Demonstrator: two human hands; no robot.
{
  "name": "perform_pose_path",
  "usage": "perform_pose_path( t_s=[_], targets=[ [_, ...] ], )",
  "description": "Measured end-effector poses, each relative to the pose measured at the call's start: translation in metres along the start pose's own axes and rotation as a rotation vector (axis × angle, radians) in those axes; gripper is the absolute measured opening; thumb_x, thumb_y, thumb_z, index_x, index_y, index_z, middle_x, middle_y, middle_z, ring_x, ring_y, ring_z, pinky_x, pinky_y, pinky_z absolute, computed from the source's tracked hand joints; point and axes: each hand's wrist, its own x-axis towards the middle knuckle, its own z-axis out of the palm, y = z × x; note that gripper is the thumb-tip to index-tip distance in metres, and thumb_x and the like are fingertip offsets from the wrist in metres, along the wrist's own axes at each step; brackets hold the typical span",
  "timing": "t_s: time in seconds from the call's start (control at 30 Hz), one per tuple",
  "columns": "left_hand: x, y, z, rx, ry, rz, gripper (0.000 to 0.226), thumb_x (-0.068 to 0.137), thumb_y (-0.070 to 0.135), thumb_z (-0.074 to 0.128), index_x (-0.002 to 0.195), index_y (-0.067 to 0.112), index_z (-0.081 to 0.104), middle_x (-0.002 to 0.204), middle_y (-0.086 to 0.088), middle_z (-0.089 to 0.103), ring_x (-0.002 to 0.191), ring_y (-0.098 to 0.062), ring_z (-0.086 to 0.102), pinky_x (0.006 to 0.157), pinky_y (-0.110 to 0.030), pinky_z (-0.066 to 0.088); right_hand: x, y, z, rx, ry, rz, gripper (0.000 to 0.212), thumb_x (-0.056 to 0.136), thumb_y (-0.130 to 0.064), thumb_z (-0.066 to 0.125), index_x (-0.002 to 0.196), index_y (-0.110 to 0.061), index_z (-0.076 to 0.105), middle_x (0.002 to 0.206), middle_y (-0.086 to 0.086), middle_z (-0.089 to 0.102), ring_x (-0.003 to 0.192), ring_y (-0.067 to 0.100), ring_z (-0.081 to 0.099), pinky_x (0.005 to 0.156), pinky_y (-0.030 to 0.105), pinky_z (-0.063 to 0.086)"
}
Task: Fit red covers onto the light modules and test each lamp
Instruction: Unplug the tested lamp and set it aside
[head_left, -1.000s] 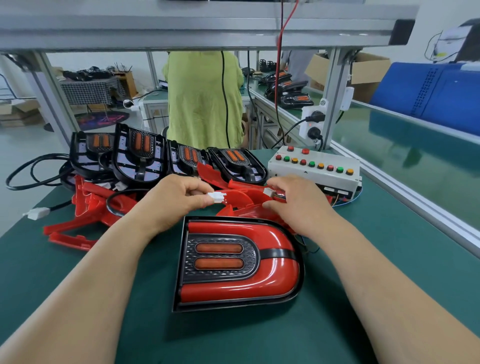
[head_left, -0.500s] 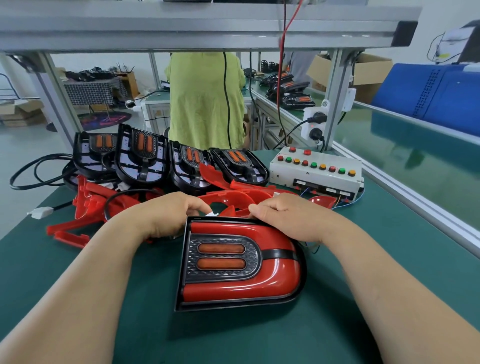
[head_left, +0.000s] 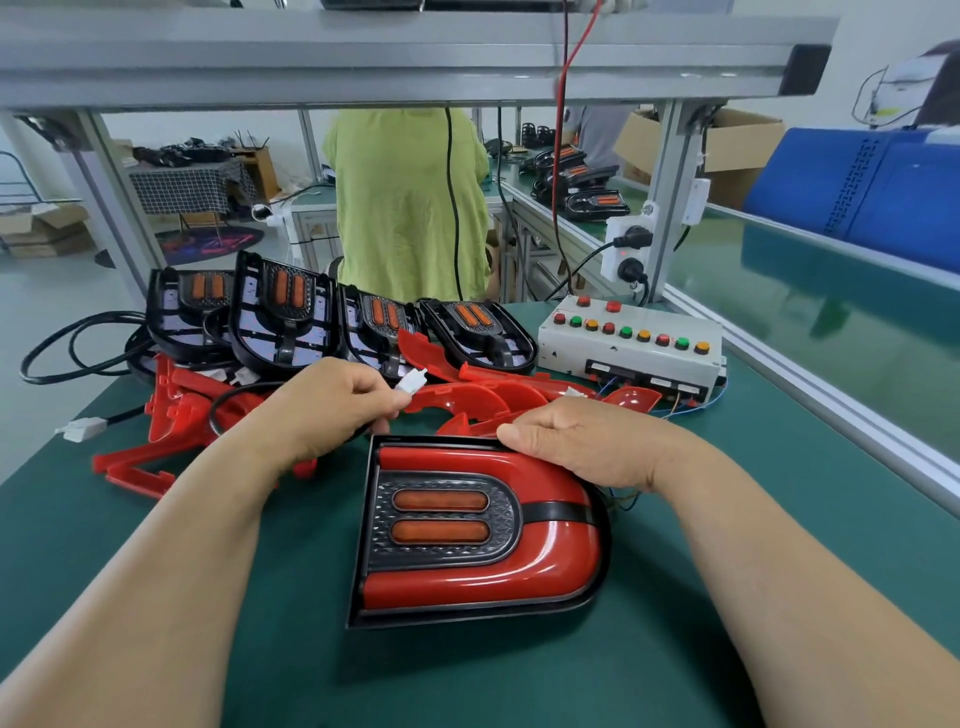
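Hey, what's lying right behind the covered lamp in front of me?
Loose red covers, then four uncovered modules. The right hand, over the far edge of the lamp, hides whatever lies beneath it.

- A lamp (head_left: 447, 519) with its red cover (head_left: 545, 566) fitted lies flat on the green desk (head_left: 675, 649).
- The left hand (head_left: 332, 405) pinches a white connector (head_left: 413, 383) just beyond the lamp's far edge.
- The right hand (head_left: 576, 441) grips that far edge.
- Behind them are uncovered light modules (head_left: 283, 317), loose red covers (head_left: 467, 395) and a button box (head_left: 631, 343).
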Motion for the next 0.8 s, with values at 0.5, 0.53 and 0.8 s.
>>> perform_pose_path(
  t_s=[0.5, 0.53, 0.8],
  targets=[
    [-0.016, 0.028, 0.0, -0.357, -0.396, 0.123, 0.026, 0.078, 0.04, 0.079, 0.095, 0.02, 0.076, 0.096, 0.0, 0.076, 0.086, -0.007, 0.069, 0.078, -0.015, 0.051, 0.006, 0.006, 0.003, 0.324, 0.204, 0.004, 0.037, 0.092, -0.058, 0.058, 0.097, -0.025, 0.074, 0.094, -0.003, 0.078, 0.089, 0.017, 0.074, 0.092, 0.044, 0.058],
    [-0.015, 0.028, 0.003, -0.398, -0.372, 0.123, 0.024, 0.076, 0.036, 0.078, 0.093, 0.018, 0.077, 0.092, -0.001, 0.076, 0.083, -0.008, 0.069, 0.075, -0.015, 0.052, 0.006, 0.007, 0.003, 0.349, 0.22, 0.005, 0.036, 0.089, -0.059, 0.062, 0.094, -0.025, 0.074, 0.093, -0.002, 0.078, 0.088, 0.02, 0.075, 0.091, 0.045, 0.058],
    [-0.007, 0.03, 0.006, -0.785, -0.032, 0.085, 0.014, 0.078, 0.028, 0.07, 0.08, 0.016, 0.075, 0.078, -0.008, 0.071, 0.069, -0.018, 0.066, 0.072, -0.032, 0.057, 0.014, 0.009, -0.011, 1.136, 0.478, -0.056, 0.058, 0.098, -0.061, 0.038, 0.106, -0.01, 0.066, 0.088, 0.003, 0.073, 0.082, 0.017, 0.069, 0.074, 0.03, 0.059]
  ],
)
